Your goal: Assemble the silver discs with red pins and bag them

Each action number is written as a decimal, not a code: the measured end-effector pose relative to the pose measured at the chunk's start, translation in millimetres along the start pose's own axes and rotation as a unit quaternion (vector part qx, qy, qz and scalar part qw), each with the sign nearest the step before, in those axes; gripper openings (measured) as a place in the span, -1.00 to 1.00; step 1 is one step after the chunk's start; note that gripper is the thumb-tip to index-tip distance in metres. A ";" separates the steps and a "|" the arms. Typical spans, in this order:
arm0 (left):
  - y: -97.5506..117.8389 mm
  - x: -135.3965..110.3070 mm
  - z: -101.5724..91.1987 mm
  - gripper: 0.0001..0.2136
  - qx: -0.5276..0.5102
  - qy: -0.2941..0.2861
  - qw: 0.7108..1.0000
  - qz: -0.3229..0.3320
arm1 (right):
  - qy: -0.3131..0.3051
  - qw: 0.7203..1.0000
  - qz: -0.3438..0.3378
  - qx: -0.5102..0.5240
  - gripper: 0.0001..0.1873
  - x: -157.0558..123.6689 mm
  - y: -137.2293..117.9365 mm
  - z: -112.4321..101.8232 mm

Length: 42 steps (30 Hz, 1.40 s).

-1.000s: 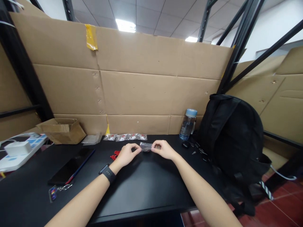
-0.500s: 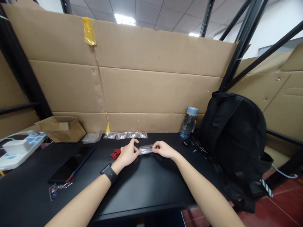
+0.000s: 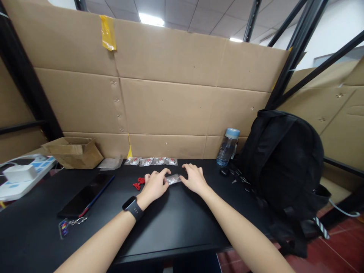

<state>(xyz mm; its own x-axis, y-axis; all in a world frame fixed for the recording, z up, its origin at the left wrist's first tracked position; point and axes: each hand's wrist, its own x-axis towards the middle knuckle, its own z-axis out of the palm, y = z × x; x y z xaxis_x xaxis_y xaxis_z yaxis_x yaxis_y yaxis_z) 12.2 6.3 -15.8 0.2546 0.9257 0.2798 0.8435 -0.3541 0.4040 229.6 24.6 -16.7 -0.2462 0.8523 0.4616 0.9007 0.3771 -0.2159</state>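
A small clear plastic packet (image 3: 174, 179) lies flat on the black tabletop between my two hands; what is inside it is too small to make out. My left hand (image 3: 155, 185), with a dark watch on the wrist, is at the packet's left end, thumb and index finger apart. At the right end is my right hand (image 3: 195, 179), its fingers spread and its thumb tip close to the packet's edge. Red cord-like pieces (image 3: 138, 183) lie just left of my left hand. Behind, several clear packets with silver and red contents (image 3: 148, 162) form a row along the cardboard.
A phone (image 3: 87, 195) and a keychain (image 3: 65, 227) lie at left, near a brown paper box (image 3: 75, 153), clear bags (image 3: 110, 163) and a power strip (image 3: 27, 178). At right stand a water bottle (image 3: 228, 147) and a black backpack (image 3: 284, 167), with keys (image 3: 237, 175) beside them.
My right hand has let go of the packet and spread its fingers. The packet now lies flatter on the table. My left index finger has come down slightly.
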 end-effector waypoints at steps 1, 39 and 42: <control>0.4 -0.7 -0.8 -0.59 0.009 -0.006 1.000 0.001 | 0.001 1.000 -0.014 -0.012 -0.63 -0.2 -1.8 -0.2; -46.5 26.0 -19.7 -0.77 0.036 0.117 0.988 -0.090 | -0.020 0.980 0.027 0.198 -0.76 7.5 -1.7 -12.3; -81.3 38.2 -32.0 -0.73 0.060 0.171 0.965 -0.189 | -0.009 0.979 0.032 0.202 -0.81 9.2 5.1 -15.4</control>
<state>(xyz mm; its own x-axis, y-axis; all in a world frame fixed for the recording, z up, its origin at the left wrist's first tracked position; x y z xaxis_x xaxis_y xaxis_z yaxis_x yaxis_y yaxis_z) -61.8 66.1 -10.0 -0.2363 0.8801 0.4117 0.8993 0.0376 0.4356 237.4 28.8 -0.4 -0.2038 0.8832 0.4223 0.7000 0.4330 -0.5678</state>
